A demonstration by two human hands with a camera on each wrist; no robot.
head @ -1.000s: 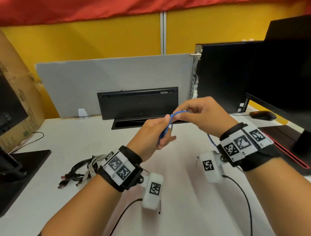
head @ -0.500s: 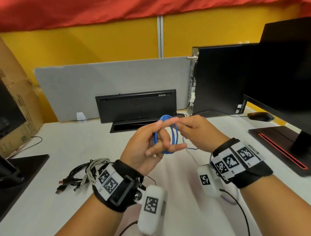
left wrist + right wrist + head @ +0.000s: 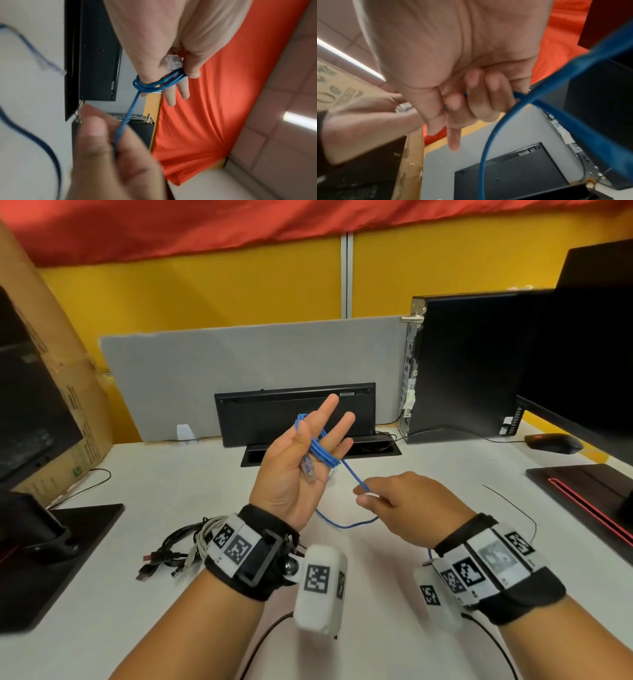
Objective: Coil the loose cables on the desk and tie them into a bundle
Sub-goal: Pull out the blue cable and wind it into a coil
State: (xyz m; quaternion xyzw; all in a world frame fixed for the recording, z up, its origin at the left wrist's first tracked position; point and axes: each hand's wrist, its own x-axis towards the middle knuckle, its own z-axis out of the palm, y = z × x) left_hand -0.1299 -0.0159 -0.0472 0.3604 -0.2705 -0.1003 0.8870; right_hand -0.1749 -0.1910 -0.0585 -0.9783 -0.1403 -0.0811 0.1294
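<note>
A thin blue cable [image 3: 323, 451] is wound in a few loops around the straight fingers of my raised left hand [image 3: 318, 436]. Its clear plug [image 3: 308, 470] lies in the palm, and in the left wrist view the thumb pins the plug [image 3: 172, 62] and coil [image 3: 154, 85]. Lower and to the right, my right hand [image 3: 363, 494] pinches the free run of the cable, which then sags to the white desk [image 3: 428, 474]. The right wrist view shows the right hand [image 3: 458, 102] with fingers curled on the cable [image 3: 489, 135]. A bundle of black and white cables [image 3: 185, 546] lies beside my left wrist.
An upended black keyboard [image 3: 294, 412] stands behind the hands, in front of a grey divider [image 3: 239, 364]. A PC tower [image 3: 462, 364], monitor [image 3: 589, 354] and mouse [image 3: 553, 443] stand at the right. A cardboard box [image 3: 61, 378] and monitor base [image 3: 51, 559] stand at the left.
My left hand has straightened its fingers and turned palm towards me with the coil on it. My right hand has moved down and to the right, drawing the cable out from the coil.
</note>
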